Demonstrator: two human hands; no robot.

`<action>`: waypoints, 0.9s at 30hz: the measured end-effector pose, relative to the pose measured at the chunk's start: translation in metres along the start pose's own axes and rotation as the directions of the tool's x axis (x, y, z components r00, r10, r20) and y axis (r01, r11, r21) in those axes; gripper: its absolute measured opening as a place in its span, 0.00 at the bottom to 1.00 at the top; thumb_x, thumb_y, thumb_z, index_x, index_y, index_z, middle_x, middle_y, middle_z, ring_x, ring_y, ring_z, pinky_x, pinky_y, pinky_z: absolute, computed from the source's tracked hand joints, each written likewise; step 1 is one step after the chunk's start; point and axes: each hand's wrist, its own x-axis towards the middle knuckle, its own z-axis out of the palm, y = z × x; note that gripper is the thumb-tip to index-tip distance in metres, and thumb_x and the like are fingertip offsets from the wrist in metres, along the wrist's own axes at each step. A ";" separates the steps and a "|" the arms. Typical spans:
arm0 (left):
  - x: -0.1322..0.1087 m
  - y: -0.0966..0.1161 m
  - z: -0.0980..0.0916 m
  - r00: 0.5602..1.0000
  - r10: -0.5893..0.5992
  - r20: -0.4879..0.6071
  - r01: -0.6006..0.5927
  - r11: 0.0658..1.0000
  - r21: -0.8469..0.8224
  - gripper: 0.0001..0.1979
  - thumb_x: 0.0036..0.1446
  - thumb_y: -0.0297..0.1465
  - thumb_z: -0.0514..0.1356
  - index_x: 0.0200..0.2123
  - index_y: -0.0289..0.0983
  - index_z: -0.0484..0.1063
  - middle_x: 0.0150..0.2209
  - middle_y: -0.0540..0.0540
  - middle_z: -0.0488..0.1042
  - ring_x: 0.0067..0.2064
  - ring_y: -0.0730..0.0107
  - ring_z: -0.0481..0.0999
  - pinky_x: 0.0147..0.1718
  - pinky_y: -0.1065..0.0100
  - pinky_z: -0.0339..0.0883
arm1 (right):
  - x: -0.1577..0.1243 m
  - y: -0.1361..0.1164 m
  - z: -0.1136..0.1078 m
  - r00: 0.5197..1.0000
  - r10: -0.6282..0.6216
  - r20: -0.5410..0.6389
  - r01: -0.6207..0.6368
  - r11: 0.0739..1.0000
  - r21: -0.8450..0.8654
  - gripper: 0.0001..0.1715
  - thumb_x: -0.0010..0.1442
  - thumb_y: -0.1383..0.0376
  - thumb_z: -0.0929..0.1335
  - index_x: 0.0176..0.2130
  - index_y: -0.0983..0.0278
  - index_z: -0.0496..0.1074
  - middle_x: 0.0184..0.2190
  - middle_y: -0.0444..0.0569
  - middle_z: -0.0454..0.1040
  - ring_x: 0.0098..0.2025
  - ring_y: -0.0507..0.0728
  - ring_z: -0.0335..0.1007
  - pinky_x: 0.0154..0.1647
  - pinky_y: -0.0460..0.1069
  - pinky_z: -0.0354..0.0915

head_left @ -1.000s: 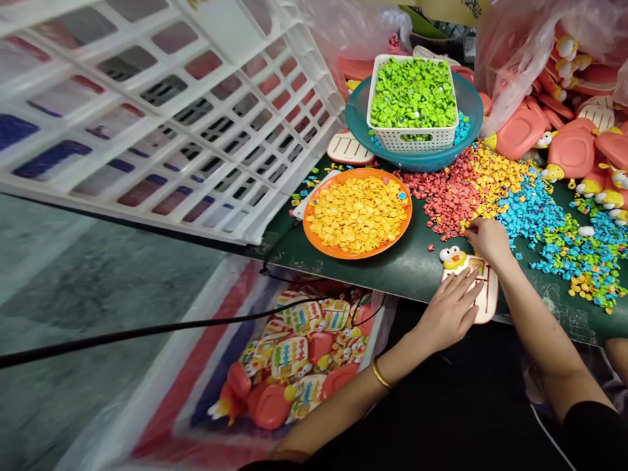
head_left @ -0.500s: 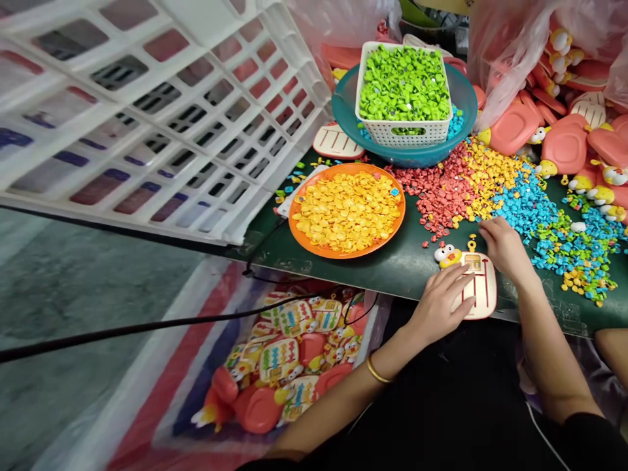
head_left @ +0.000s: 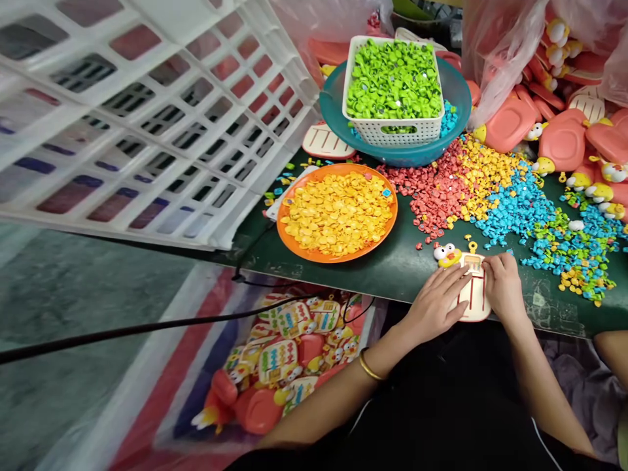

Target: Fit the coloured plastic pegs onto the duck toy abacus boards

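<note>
A cream toy board (head_left: 475, 302) with red slots lies flat near the table's front edge. At its top are a duck head (head_left: 447, 255) with bulging eyes and a small yellow ring. My left hand (head_left: 438, 296) rests on the board's left side, fingers stretched out. Bent fingers of my right hand (head_left: 505, 288) press together at the board's upper right, over a slot. Anything between those fingertips is hidden. Just beyond the hands spread loose small pieces, red (head_left: 436, 196), yellow (head_left: 483, 173), blue (head_left: 515, 203) and green.
An orange plate (head_left: 280, 230) holds yellow pieces. Behind it, a white basket (head_left: 392, 131) of green pieces sits in a teal basin (head_left: 461, 98). A large white crate (head_left: 206, 239) leans at left. Coral toy bodies (head_left: 564, 140) pile at right. Below, a bag holds filled toys (head_left: 278, 360).
My right hand has come from the edge of the loose pieces down onto the board's upper right. My left hand stays on the board. The view has shifted slightly.
</note>
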 end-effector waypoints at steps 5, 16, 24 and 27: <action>-0.001 -0.001 0.001 1.000 0.016 -0.005 -0.016 1.000 -0.010 0.26 0.69 0.38 0.50 0.67 0.37 0.55 0.68 0.38 0.60 0.70 0.55 0.56 0.67 0.49 0.53 | 0.006 0.004 -0.001 0.994 0.074 -0.075 -0.064 0.990 0.127 0.11 0.66 0.63 0.63 0.42 0.63 0.73 0.38 0.51 0.67 0.37 0.57 0.67 0.41 0.54 0.69; -0.005 0.000 0.011 0.987 0.001 -0.159 -0.009 0.999 -0.045 0.39 0.68 0.39 0.51 0.72 0.32 0.32 0.71 0.30 0.46 0.73 0.50 0.45 0.67 0.45 0.54 | -0.003 -0.024 0.003 0.972 -0.217 0.087 0.195 0.957 0.214 0.19 0.66 0.68 0.60 0.45 0.58 0.78 0.41 0.52 0.76 0.45 0.58 0.73 0.48 0.54 0.70; -0.009 -0.001 0.015 0.993 0.033 -0.115 -0.028 0.999 0.043 0.26 0.67 0.36 0.52 0.64 0.29 0.60 0.63 0.32 0.66 0.67 0.50 0.62 0.64 0.46 0.60 | 0.101 -0.083 0.031 0.896 0.077 0.438 0.017 0.978 -0.208 0.07 0.59 0.62 0.71 0.31 0.62 0.79 0.31 0.52 0.80 0.38 0.60 0.75 0.43 0.52 0.66; -0.012 0.000 0.018 0.960 0.053 -0.275 -0.054 0.999 0.005 0.23 0.65 0.33 0.54 0.60 0.31 0.65 0.58 0.35 0.71 0.62 0.54 0.68 0.61 0.49 0.66 | 0.085 -0.063 0.011 0.938 0.037 0.344 -0.041 0.999 0.004 0.06 0.59 0.65 0.70 0.34 0.61 0.79 0.36 0.49 0.81 0.40 0.57 0.75 0.45 0.51 0.65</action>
